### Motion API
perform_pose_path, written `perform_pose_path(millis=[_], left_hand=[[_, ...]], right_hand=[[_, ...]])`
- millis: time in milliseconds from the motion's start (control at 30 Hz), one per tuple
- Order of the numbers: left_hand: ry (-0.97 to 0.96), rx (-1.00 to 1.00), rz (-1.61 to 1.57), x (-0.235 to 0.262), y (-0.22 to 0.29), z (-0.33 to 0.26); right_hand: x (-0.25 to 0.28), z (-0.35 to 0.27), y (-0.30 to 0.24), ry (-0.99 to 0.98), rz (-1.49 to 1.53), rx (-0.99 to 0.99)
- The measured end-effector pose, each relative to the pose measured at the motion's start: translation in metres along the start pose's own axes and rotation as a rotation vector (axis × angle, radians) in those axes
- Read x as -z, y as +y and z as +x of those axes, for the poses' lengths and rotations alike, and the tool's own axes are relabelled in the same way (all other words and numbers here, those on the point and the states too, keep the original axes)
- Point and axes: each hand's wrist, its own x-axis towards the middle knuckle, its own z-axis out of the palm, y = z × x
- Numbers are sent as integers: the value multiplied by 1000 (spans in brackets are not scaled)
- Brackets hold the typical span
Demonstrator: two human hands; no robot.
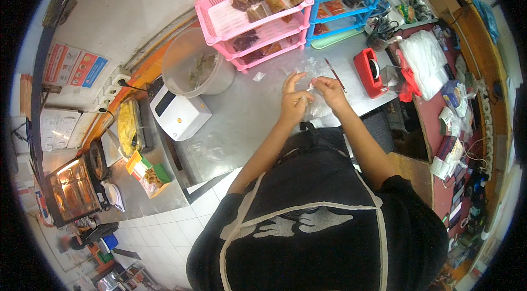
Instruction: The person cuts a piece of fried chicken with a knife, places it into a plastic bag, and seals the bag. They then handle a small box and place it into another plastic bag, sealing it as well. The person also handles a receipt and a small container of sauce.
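Over the metal counter point(241, 110), my two hands are close together at a small clear plastic bag point(315, 105). My right hand point(330, 93) pinches its upper edge between thumb and fingertips. Beside it, my left hand point(295, 99) has its thumb against the plastic, with the index finger raised and bent; how firmly it grips is hard to see. More crumpled clear plastic point(310, 66) lies just beyond my fingers. A thin dark red pen-like stick point(335, 74) rests to the right of my right hand. A small white packet point(259, 76) lies to the left.
A pink tiered rack point(219, 25) with brown-filled bags and a blue rack point(329, 17) stand at the back. Left are a translucent tub point(175, 71) and a white label printer point(181, 112). Right are a red tape dispenser point(366, 74) and white plastic bags point(422, 58).
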Motion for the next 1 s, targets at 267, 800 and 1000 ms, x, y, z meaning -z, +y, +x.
perform_pose_path(millis=[267, 800, 1000], left_hand=[[-212, 266, 10, 38, -18, -62], [-124, -224, 494, 9, -17, -9], [-447, -96, 515, -3, -35, 10]], right_hand=[[8, 5, 24, 395, 115, -188], [-47, -14, -10, 54, -357, 159], [-54, -27, -29, -30, -599, 376]])
